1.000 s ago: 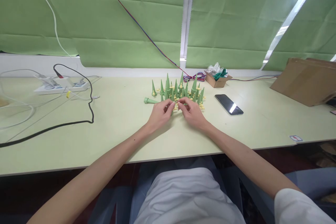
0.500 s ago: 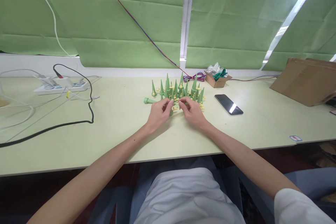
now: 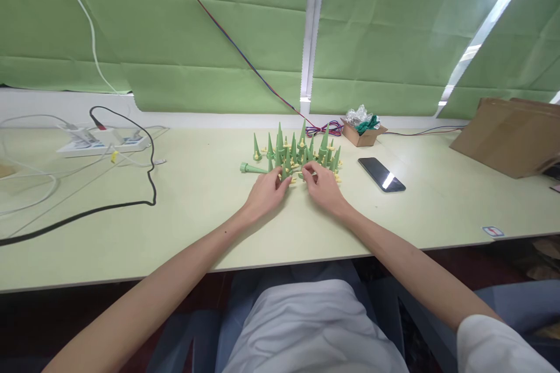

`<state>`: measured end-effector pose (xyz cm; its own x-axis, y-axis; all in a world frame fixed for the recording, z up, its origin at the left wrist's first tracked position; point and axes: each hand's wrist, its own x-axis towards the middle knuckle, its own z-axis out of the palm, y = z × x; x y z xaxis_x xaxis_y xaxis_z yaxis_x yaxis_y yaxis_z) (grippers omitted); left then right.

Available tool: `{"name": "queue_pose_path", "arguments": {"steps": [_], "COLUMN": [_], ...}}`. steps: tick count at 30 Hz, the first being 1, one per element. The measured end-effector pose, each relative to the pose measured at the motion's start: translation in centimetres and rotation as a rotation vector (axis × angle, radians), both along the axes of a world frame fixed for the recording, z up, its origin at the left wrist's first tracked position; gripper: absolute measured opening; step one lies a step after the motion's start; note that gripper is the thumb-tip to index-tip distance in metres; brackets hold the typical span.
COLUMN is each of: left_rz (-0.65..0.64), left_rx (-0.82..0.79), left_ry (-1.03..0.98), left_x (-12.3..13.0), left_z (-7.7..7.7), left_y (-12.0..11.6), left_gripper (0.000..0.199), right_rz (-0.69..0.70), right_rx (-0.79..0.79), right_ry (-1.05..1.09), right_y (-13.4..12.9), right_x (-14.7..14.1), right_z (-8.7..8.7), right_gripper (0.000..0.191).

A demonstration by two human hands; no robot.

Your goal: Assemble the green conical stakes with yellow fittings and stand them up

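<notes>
Many green cone-shaped spikes (image 3: 280, 141) with small yellow valve-like pieces stand close together in the middle of the table. At the near side of this cluster, my left hand (image 3: 266, 191) has its thumb and fingers closed around a green spike (image 3: 286, 171). My right hand (image 3: 322, 186) is just to the right, thumb and fingertips pinched together. What it pinches is too small and too hidden to make out; a thin yellow bit shows by the fingertips. Left of my left hand, one green spike (image 3: 250, 168) lies on its side.
A black phone (image 3: 381, 174) lies right of the cluster. Behind it stands a small cardboard box (image 3: 364, 137) with plastic and green material, beside coiled red-blue wire (image 3: 330, 128). A power strip (image 3: 105, 145) and cables occupy the left. A large cardboard box (image 3: 507, 137) sits right.
My left hand's thumb and fingertips have parted from a close pinch and now go around a green spike. My right hand has shifted slightly right, still pinching.
</notes>
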<state>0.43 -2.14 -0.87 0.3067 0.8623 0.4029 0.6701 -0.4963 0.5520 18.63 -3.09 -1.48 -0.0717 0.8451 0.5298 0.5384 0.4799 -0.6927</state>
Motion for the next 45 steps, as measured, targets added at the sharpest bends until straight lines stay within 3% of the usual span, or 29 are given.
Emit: {"name": "queue_pose_path", "arguments": {"steps": [13,30,45], "left_rz": [0.051,-0.004,-0.022], "left_rx": [0.046,0.067,0.057], "left_ry": [-0.027,-0.062,-0.089], "left_x": [-0.14,0.18,0.23], "left_z": [0.00,0.06,0.23], "left_y": [0.32,0.01,-0.24], "left_gripper": [0.029,0.033,0.035], "right_rz": [-0.004,0.108,0.111], "right_rx": [-0.018,-0.033,-0.024], "right_ry": [-0.086,-0.058,-0.074], "right_y": [0.35,0.36,0.30], "right_x": [0.13,-0.09,-0.13], "right_z": [-0.37,-0.71,-0.63], "right_gripper": [0.018,0.021,0.023]}}
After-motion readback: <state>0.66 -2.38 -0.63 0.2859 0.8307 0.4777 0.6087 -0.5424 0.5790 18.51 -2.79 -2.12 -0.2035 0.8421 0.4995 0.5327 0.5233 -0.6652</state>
